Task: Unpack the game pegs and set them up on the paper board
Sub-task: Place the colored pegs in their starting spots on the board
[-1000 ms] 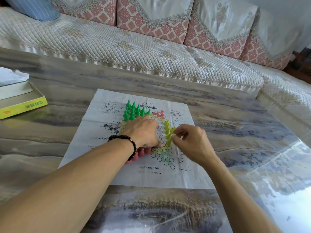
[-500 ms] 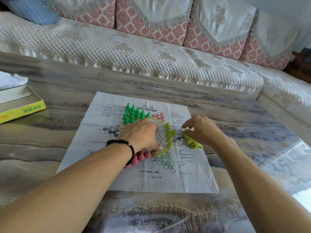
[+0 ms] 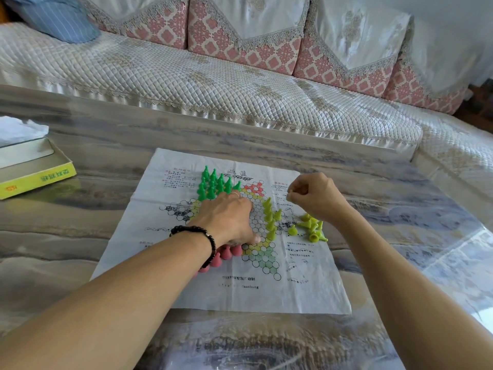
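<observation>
The paper board [image 3: 186,263] lies flat near the middle of the marbled surface [image 3: 80,263], its far edge toward the sofa [image 3: 186,84]; the left hand [image 3: 226,217] rests palm-down on the middle of the printed star, fingers fairly straight and pressing the sheet, its grip grasping nothing; a bead bracelet [image 3: 205,236] circles that wrist. Green pegs [image 3: 213,182] stand upright in a cluster at the star's far-left point, just beyond the left hand's fingers; pink pegs [image 3: 226,253] stand at the near-left point, partly hidden under the left wrist; a short line of yellow-green pegs [image 3: 270,220] stands upright on the star's right side, just beside the left hand. The right hand [image 3: 317,198] is raised above the board's right margin, its grip clenched, fingertips pinching a small yellow-green piece [image 3: 289,193], too small to make out fully; loose yellow-green pegs [image 3: 310,228] lie tipped over in a heap on the right margin, below that hand. A yellow open box [image 3: 34,180] sits at the surface's left edge, well apart from the board.
</observation>
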